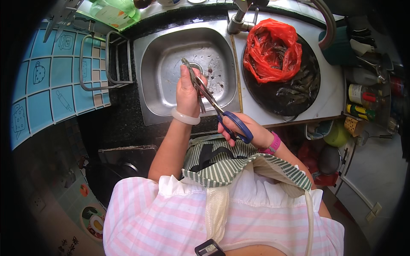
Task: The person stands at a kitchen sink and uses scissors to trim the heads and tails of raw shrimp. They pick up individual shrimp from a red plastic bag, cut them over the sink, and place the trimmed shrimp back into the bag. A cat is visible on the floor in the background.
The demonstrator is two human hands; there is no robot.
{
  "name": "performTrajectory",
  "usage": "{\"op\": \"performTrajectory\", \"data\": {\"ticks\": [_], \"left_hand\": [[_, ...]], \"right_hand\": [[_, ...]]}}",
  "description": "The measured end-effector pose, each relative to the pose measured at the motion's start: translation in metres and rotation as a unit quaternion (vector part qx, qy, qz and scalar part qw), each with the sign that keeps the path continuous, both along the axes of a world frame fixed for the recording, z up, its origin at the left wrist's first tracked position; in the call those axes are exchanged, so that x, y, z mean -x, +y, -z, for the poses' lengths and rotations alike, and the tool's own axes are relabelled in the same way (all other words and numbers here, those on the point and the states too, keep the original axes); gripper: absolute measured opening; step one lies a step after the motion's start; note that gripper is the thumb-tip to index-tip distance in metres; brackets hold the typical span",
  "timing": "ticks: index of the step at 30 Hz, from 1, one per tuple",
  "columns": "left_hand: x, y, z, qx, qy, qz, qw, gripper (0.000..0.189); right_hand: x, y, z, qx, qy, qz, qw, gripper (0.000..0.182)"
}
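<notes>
Over the stainless steel sink (160,86), my left hand (188,92) grips a raw shrimp (189,68) between thumb and fingers. My right hand (243,128) holds blue-handled scissors (237,124), their blades reaching up and left against the shrimp. Small scraps lie around the drain at the bottom of the sink. Right of the sink, a red plastic bag (288,35) with shrimp inside rests on a round black board or tray (267,99). Several loose shrimp (299,89) lie on that dark surface, beside the bag.
A faucet (236,25) stands behind the sink's right corner. A metal rack (110,80) is at the sink's left. Green plastic bottles (117,12) stand at the back left. Along the right side are a utensil holder (339,48) and jars (360,92).
</notes>
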State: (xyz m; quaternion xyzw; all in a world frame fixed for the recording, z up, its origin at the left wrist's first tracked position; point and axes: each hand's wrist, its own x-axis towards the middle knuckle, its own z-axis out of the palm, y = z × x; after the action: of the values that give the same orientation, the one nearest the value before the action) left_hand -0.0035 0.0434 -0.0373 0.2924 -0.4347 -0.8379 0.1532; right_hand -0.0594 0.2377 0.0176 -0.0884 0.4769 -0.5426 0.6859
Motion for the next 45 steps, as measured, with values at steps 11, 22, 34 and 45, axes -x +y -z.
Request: {"op": "performTrajectory", "data": {"ticks": [11, 22, 34, 45], "left_hand": [[0.004, 0.008, 0.003, 0.062, 0.001, -0.045, 0.997, 0.055], [0.006, 0.004, 0.004, 0.104, 0.015, -0.013, 0.994, 0.055], [0.0, 0.011, -0.009, 0.059, 0.042, -0.043, 0.996, 0.042], [-0.006, 0.0, 0.008, 0.245, 0.039, -0.048, 0.968, 0.033]], "right_hand": [[-0.006, -0.016, 0.001, -0.013, -0.022, 0.063, 0.998, 0.04], [0.0, -0.029, 0.009, -0.007, 0.029, 0.075, 0.997, 0.031], [0.0, -0.03, 0.017, 0.003, 0.051, 0.088, 0.995, 0.03], [0.0, -0.031, 0.016, 0.005, 0.069, 0.101, 0.992, 0.028]]}}
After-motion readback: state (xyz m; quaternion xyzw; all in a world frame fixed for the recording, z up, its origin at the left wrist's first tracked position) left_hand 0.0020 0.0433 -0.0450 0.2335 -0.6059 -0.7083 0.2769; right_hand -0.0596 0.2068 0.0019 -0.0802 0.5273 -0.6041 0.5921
